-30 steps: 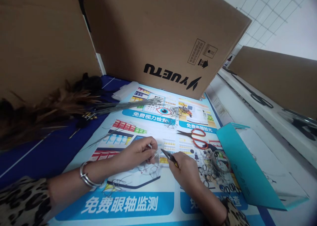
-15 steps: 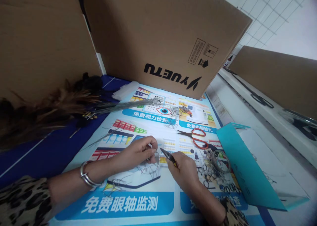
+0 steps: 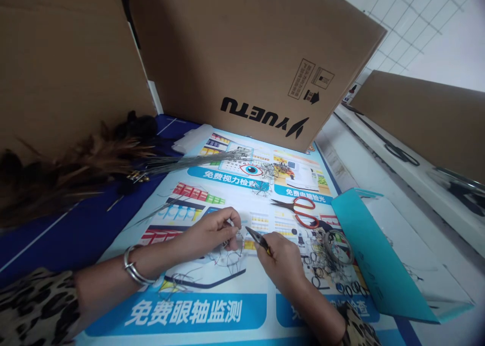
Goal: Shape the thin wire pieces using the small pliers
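Note:
My left hand is closed in a pinch on a thin wire ring that hangs below the fingertips. In my right hand is a pair of pliers, its dark jaws pointing up and left, close to the left fingertips. Whether the jaws touch the wire I cannot tell. Beneath my left hand lie loose thin wire pieces on the printed sheet. Red-handled scissors lie just beyond my right hand.
Right of my hand lie a wire coil, several dark rings and a turquoise box. A bundle of straight wires stretches across the back left. Brown feathers lie at the left. A large cardboard box stands behind.
Both hands stay almost where they were. The wire ring under my left fingertips has shifted slightly.

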Demonstrator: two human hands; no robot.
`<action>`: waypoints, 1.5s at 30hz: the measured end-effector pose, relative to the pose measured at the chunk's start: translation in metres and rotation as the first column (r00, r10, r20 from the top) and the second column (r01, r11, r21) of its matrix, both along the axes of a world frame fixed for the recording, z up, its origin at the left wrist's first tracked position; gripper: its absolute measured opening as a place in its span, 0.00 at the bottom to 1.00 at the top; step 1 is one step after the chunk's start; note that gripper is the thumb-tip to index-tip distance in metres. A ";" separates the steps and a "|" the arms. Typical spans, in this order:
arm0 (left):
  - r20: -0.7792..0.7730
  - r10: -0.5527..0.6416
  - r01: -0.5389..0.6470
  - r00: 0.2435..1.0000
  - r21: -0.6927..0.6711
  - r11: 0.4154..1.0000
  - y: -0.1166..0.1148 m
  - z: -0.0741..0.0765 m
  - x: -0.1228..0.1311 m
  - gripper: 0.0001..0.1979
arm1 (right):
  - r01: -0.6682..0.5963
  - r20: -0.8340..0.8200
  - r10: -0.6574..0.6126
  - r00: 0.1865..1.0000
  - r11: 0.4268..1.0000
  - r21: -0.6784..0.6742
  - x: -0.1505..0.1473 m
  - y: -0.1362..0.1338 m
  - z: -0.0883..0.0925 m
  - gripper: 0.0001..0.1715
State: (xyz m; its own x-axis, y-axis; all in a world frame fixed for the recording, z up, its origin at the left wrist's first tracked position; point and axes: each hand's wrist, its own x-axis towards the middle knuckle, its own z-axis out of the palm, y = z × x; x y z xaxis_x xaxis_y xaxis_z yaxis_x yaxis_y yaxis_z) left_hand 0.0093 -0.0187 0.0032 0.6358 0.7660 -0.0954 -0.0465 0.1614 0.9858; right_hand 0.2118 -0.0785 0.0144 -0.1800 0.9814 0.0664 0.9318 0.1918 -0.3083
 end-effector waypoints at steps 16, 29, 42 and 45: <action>0.004 0.002 -0.002 1.000 -0.021 1.000 0.000 0.004 0.000 0.04 | -0.011 0.008 0.011 1.000 1.000 -0.003 -0.003 -0.001 0.002 0.09; -0.039 0.001 -0.002 0.999 -0.027 1.000 0.002 0.003 -0.004 0.05 | -0.038 0.165 0.047 0.985 0.998 -0.055 0.007 0.002 0.016 0.09; -0.098 -0.098 0.095 0.990 -0.032 0.995 0.007 0.007 -0.008 0.04 | -0.319 0.483 0.305 0.821 0.946 -0.057 0.020 -0.004 0.039 0.05; -0.076 -0.104 0.102 0.992 -0.036 0.994 0.007 0.007 -0.008 0.05 | -0.397 0.548 0.316 0.775 0.917 0.032 0.020 -0.002 0.039 0.08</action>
State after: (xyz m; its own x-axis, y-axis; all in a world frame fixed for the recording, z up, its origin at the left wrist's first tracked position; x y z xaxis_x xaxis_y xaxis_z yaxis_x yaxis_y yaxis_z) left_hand 0.0010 -0.0114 0.0100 0.7008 0.6924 -0.1715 0.0490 0.1931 0.9799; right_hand 0.2313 -0.0807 0.0536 -0.5616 0.8273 -0.0115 0.7975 0.5450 0.2588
